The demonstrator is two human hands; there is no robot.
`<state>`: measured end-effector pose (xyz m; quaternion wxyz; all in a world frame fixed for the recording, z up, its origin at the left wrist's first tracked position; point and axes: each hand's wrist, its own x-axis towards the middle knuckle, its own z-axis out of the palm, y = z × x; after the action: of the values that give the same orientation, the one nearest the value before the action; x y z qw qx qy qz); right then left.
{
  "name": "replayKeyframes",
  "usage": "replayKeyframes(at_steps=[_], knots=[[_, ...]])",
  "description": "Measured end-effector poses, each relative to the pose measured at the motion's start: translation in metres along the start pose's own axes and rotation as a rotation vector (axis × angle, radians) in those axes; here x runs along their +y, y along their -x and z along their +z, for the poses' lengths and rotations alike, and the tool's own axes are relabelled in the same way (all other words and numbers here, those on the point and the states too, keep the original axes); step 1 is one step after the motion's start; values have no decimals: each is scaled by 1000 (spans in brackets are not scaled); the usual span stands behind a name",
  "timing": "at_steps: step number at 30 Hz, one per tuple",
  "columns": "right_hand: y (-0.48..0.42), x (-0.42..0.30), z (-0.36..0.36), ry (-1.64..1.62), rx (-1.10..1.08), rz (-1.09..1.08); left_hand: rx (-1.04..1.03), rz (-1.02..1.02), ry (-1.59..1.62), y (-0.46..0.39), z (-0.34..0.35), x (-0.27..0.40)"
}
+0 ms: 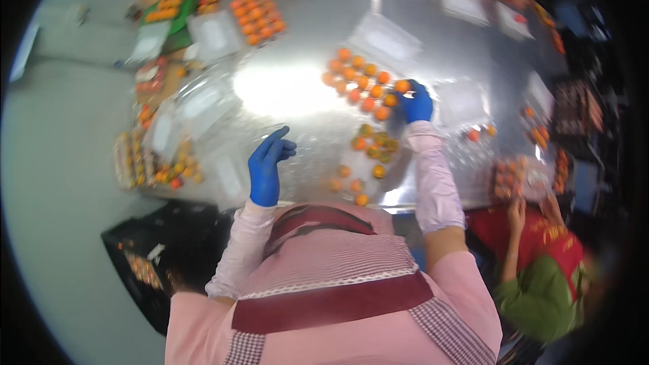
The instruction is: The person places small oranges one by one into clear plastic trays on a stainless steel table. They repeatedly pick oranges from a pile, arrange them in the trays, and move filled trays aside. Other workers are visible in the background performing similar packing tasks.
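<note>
My right hand [418, 104], in a blue glove, has its fingers around a small orange tomato-like fruit [402, 86] at the right corner of a group of such fruits. These fruits [362, 82] lie in rows, apparently in a clear tray whose edges are hard to make out. My left hand [267, 165], also blue-gloved, is over the metal table [314, 139] to the left, with its fingers partly bent and nothing in them. Between my arms are loose greenish-orange fruits [380, 146], with a few more orange ones [361, 199] near the table's front edge.
A clear plastic tray [385, 40] lies beyond the rows, and another [462, 103] right of my right hand. A filled pack [257, 15] stands at the back left. Trays and fruits crowd the left side. At the right, a co-worker's hands [517, 213] are at a pack [509, 177].
</note>
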<state>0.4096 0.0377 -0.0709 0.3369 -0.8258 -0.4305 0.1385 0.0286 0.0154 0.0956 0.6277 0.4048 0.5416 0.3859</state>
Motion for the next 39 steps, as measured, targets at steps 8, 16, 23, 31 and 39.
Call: replayKeyframes(at_steps=[8,16,23,31,39], knots=[[-12,44,5,-32,-117,-62,862,67,-62,50,-224,-68],[53,16,-33,-279,-163,91,688,-127,29,68,-287,-167],[113,25,-35,-332,-147,103,338,-24,77,43,-251,-130],[130,4,-44,-415,-131,194,405,-16,-1209,54,-241,-147],[135,-12,-48,-412,-138,216,539,156,-1074,49,-258,-197]])
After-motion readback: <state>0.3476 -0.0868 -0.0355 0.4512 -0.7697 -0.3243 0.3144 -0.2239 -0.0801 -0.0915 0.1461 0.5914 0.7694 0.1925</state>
